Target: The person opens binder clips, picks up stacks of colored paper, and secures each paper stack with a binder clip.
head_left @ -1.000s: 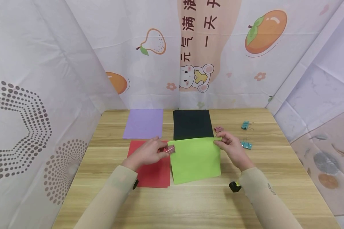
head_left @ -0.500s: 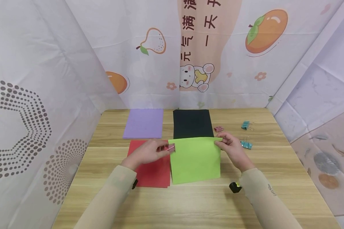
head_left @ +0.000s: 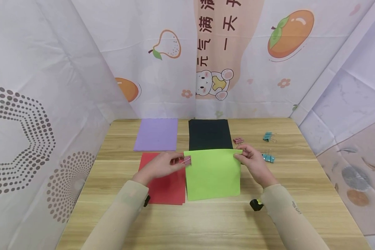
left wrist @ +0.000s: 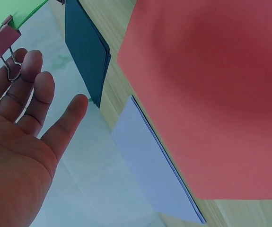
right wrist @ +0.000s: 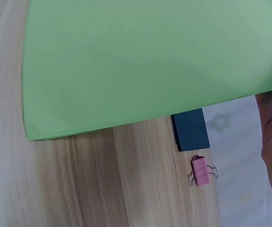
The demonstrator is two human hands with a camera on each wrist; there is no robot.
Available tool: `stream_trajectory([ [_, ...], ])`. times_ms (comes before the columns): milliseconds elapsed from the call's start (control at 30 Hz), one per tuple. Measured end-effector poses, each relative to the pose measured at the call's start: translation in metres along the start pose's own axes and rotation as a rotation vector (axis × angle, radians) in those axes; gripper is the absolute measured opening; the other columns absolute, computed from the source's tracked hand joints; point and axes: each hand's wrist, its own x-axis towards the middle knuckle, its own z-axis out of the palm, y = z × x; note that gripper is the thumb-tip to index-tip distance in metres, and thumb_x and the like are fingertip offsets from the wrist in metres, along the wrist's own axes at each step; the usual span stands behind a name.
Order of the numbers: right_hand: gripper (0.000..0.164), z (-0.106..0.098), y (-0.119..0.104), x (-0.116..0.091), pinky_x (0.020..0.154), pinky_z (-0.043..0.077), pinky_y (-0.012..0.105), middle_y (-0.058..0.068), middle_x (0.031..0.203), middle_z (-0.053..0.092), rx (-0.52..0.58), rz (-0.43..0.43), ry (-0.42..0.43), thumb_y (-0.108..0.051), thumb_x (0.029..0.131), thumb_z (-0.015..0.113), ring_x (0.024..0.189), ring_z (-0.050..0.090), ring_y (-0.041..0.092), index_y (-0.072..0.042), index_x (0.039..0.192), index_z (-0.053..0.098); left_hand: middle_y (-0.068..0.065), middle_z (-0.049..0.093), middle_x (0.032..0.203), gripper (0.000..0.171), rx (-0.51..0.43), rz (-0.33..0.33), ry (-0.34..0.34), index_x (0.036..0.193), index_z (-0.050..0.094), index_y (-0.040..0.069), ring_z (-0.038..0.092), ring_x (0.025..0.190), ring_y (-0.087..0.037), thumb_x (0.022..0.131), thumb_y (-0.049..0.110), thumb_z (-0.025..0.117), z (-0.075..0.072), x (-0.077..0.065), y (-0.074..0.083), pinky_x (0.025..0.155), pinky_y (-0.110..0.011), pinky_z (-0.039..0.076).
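Lime-green paper [head_left: 214, 175] is held up at a tilt, its upper edge raised between both hands. A pink binder clip [head_left: 187, 160] sits on its left edge near the top corner. My left hand [head_left: 159, 166] holds that clip; in the left wrist view, a wire handle lies against the fingers and the clip's pink body [left wrist: 2, 45] meets the green edge. With thumb and fingers, my right hand [head_left: 253, 162] pinches the paper's upper right corner. The right wrist view shows the broad green face [right wrist: 140, 61], with the pinching fingertips mostly out of frame.
Red paper [head_left: 167, 189] lies under the left hand. Purple [head_left: 156, 134] and black paper [head_left: 210, 134] lie at the back. Another pink clip [head_left: 238, 140] and two teal binder clips, one farther back [head_left: 267, 136] and one nearer [head_left: 268, 158], rest at right. Fabric curtains surround the table.
The left fingers have shifted slightly down, and the pink clip has turned a little at the paper's edge. The green paper has levelled slightly. My right hand keeps its pinch, almost still.
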Motion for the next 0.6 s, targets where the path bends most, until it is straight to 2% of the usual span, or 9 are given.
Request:
stream_trajectory([
  [267,0.036,0.0005,0.0029,-0.0003,0.077,0.052,0.03,0.016,0.083,0.061,-0.04,-0.016,0.008,-0.028,0.087,0.066,0.079,0.06,0.02,-0.008,0.114,0.054,0.006,0.056,0.081,0.021,-0.012,-0.022,0.0,0.097,0.06,0.028,0.055,0.074,-0.016,0.086,0.046,0.062,-0.0003,0.0012,-0.0005,0.061,-0.029,0.047],
  [600,0.037,-0.0003,0.0029,-0.0009,0.077,0.052,0.03,0.015,0.09,0.065,-0.034,0.002,0.027,-0.029,0.086,0.066,0.082,0.062,0.021,-0.006,0.113,0.054,0.012,0.056,0.093,0.037,-0.042,-0.083,0.02,0.116,0.06,0.026,0.054,0.083,-0.011,0.083,0.042,0.066,0.0019,0.0003,-0.0018,0.067,-0.026,0.048],
])
